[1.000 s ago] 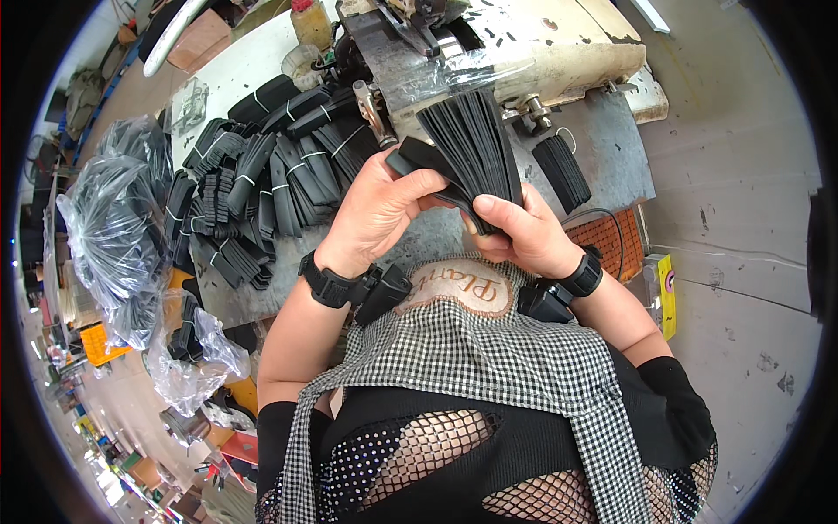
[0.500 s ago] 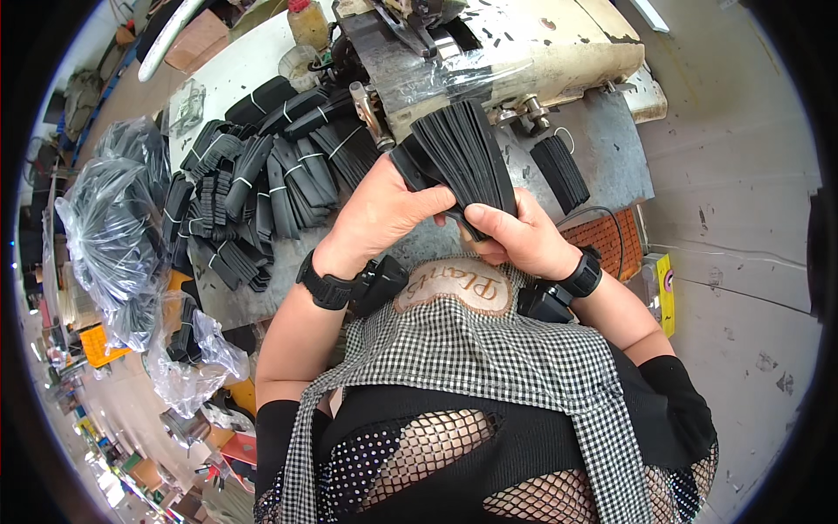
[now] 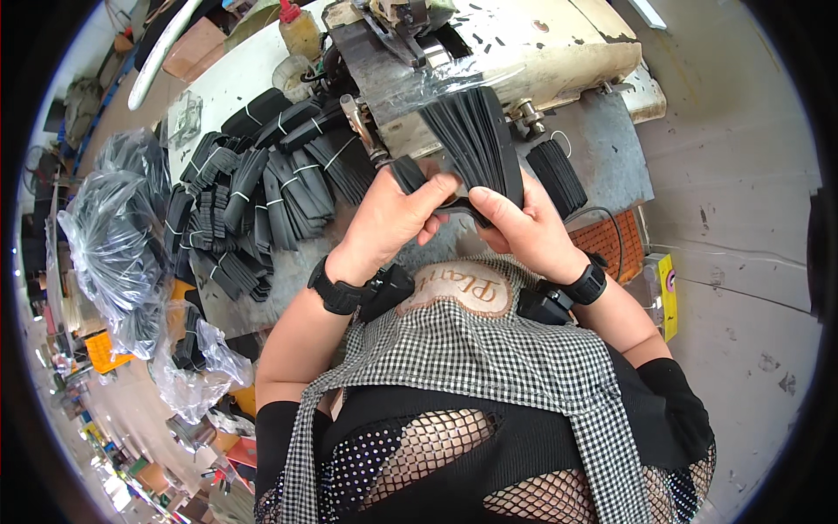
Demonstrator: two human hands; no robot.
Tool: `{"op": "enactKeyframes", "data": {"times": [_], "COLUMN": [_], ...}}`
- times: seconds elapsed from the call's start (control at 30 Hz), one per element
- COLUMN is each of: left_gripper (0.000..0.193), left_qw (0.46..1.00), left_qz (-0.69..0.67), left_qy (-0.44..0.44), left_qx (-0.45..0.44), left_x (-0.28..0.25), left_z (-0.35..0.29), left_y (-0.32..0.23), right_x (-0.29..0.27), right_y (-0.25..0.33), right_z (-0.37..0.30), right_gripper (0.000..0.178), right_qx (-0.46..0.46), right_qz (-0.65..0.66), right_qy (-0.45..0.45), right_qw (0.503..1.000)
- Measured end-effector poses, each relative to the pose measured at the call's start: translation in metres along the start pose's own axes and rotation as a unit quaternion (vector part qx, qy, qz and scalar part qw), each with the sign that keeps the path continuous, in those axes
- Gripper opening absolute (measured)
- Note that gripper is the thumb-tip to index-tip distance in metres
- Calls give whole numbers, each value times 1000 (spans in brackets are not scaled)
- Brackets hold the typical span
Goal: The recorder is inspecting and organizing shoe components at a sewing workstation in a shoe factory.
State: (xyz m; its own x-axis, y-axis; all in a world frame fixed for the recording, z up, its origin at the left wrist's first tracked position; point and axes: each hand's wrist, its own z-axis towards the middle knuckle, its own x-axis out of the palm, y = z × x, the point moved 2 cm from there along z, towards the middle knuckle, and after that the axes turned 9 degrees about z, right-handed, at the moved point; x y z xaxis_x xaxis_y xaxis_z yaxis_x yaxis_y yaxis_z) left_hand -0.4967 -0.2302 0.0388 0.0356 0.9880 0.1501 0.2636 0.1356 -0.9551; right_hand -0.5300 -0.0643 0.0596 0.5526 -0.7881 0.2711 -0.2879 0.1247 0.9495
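Note:
A thick stack of flat black strips (image 3: 476, 144), fanned out at its far end, is gripped near its lower end by my right hand (image 3: 524, 229). My left hand (image 3: 390, 217), just left of it, is closed with the thumb over a black strip (image 3: 407, 174). That strip bends across toward the stack's lower end; how it joins there is partly hidden by my fingers. Beyond my left hand lies a heap of black strip bundles (image 3: 278, 188) tied with white bands. Another black bundle (image 3: 556, 177) rests on the table to the right of my right hand.
A cream-coloured machine (image 3: 559, 48) with a metal plate stands directly beyond my hands. At the far left of it are a red-capped bottle (image 3: 299, 33) and a glass jar (image 3: 295, 74). Clear plastic bags (image 3: 113, 227) bulge beside the metal-topped table (image 3: 611, 148).
My left hand has shifted away from the stack, opening a gap between its strip and the fanned strips. The stack stands a little more upright in my right hand.

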Motion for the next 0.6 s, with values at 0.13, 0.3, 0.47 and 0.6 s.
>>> {"op": "enactKeyframes", "data": {"times": [0.13, 0.3, 0.47, 0.6], "left_gripper": [37, 33, 39, 45], "left_qw": [996, 992, 992, 991], "left_qz": [-65, -117, -116, -125], "left_qy": [-33, 40, 40, 41], "left_qx": [-51, 7, 28, 38], "left_x": [-1, -10, -11, -12], "left_z": [1, 3, 0, -1], "left_y": [-5, -5, -8, -6], "right_x": [-4, -3, -2, -3], "right_y": [-2, 0, -2, -7], "right_z": [-1, 1, 0, -1], "right_gripper": [20, 15, 14, 15], "right_qx": [85, 74, 74, 77], "right_qz": [95, 177, 192, 219], "right_qy": [36, -4, 1, -6], "right_qw": [991, 981, 979, 973]}}
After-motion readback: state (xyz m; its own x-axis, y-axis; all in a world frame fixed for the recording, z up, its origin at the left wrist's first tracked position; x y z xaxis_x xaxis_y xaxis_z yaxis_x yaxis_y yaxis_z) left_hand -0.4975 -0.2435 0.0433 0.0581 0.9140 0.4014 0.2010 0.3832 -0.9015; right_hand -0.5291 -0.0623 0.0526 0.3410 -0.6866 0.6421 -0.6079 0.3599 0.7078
